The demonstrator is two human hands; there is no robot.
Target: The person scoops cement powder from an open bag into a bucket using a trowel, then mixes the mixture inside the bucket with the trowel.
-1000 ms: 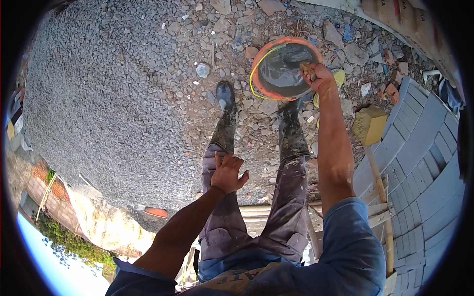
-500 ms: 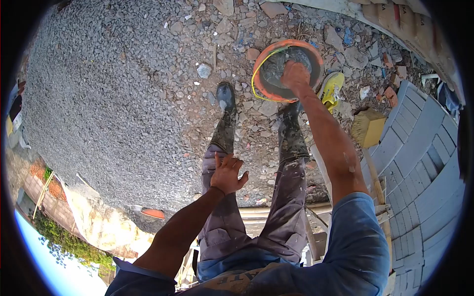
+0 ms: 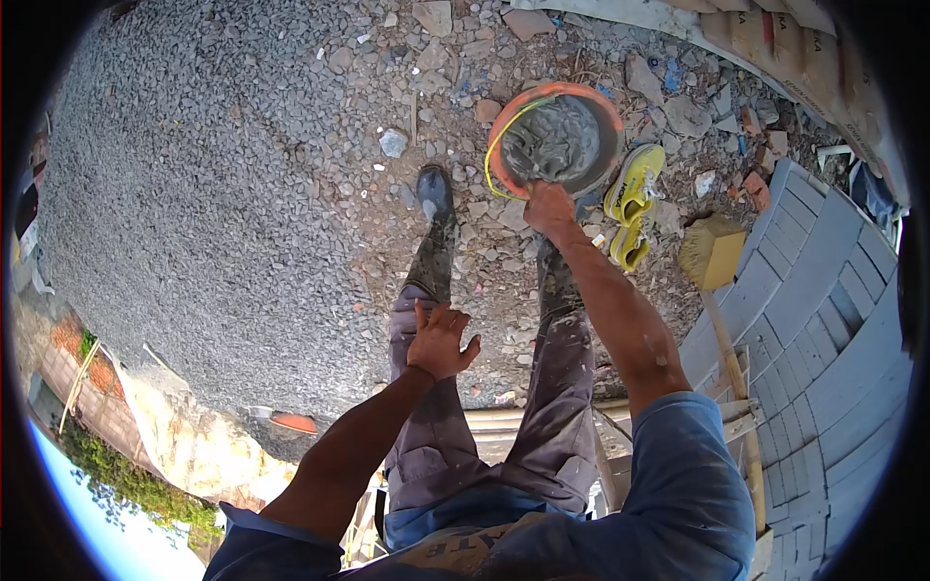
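Observation:
An orange bucket (image 3: 614,124) with a yellow handle stands on the stony ground in front of my boots. Wet grey mortar (image 3: 554,140) fills part of it, its surface ridged. My right hand (image 3: 549,207) is closed at the bucket's near rim; what it grips is hidden by the hand, though in the earliest view a wooden handle shows in it. My left hand (image 3: 439,341) rests on my left knee with its fingers spread and holds nothing.
Yellow shoes (image 3: 635,182) lie right of the bucket. A broom with yellowish bristles (image 3: 713,252) stands beside stacked grey tiles (image 3: 804,320). Grey gravel (image 3: 203,194) spreads over the left. Paper sacks (image 3: 790,48) are at the upper right, and broken bricks (image 3: 758,190) lie nearby.
My right hand has moved from the bucket's right side through the mortar to its near rim. The mortar has gone from smooth to ridged. The yellow shoes are now uncovered. My left hand stays on the knee.

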